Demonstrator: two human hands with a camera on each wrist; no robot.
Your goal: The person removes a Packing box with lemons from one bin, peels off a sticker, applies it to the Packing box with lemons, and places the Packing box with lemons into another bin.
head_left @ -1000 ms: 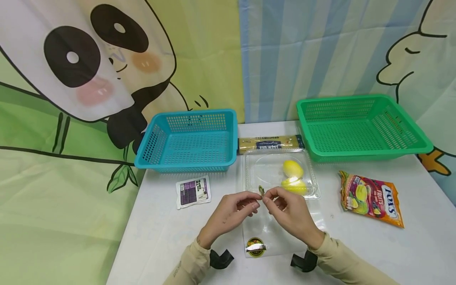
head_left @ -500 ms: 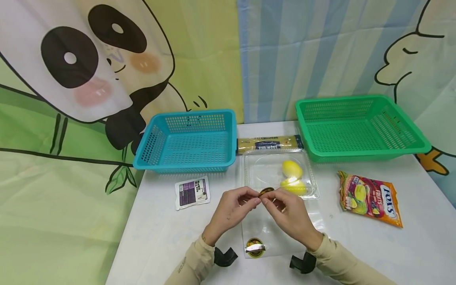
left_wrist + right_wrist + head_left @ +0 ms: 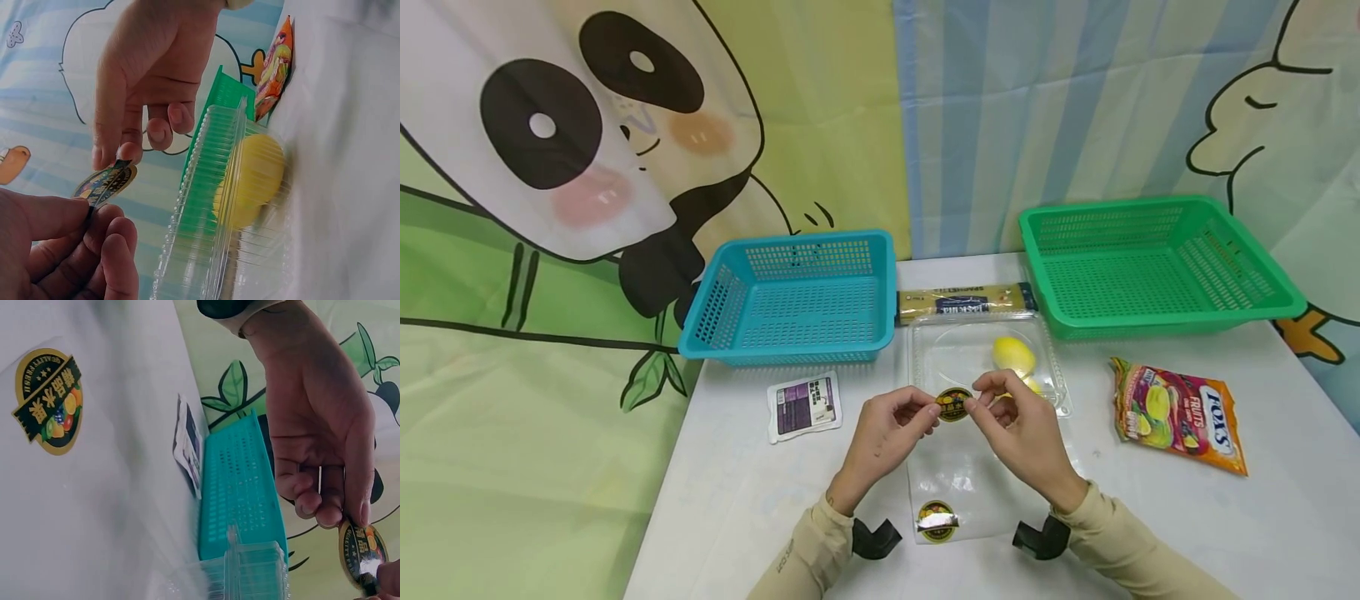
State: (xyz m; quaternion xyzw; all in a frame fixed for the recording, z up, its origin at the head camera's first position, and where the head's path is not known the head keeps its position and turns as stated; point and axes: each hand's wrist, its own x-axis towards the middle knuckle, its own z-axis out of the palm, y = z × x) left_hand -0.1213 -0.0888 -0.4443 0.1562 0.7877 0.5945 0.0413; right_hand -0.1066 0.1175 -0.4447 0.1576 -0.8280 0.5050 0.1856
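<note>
A round black-and-gold fruit sticker (image 3: 953, 404) is held up between both hands, above the front edge of a clear plastic clamshell box (image 3: 951, 350). My left hand (image 3: 887, 437) pinches its left edge between thumb and fingers. My right hand (image 3: 1021, 429) pinches the opposite edge, thumb and index fingertip at the rim. The right wrist view shows the printed face of the sticker (image 3: 362, 550). Inside the box lie two yellow lemons (image 3: 1013, 356), one partly hidden by the right hand. Below the hands a clear plastic sheet (image 3: 977, 492) bears a matching sticker (image 3: 937, 522).
A blue basket (image 3: 805, 354) stands at the back left, a green basket (image 3: 1180, 321) at the back right. Between them lies a spaghetti pack (image 3: 966, 302). A purple-and-white pouch (image 3: 805, 407) is on the left, an orange candy bag (image 3: 1180, 417) on the right.
The sticker has turned from edge-on to showing its round printed face. The right hand has shifted slightly up and right, and its fingers have spread somewhat.
</note>
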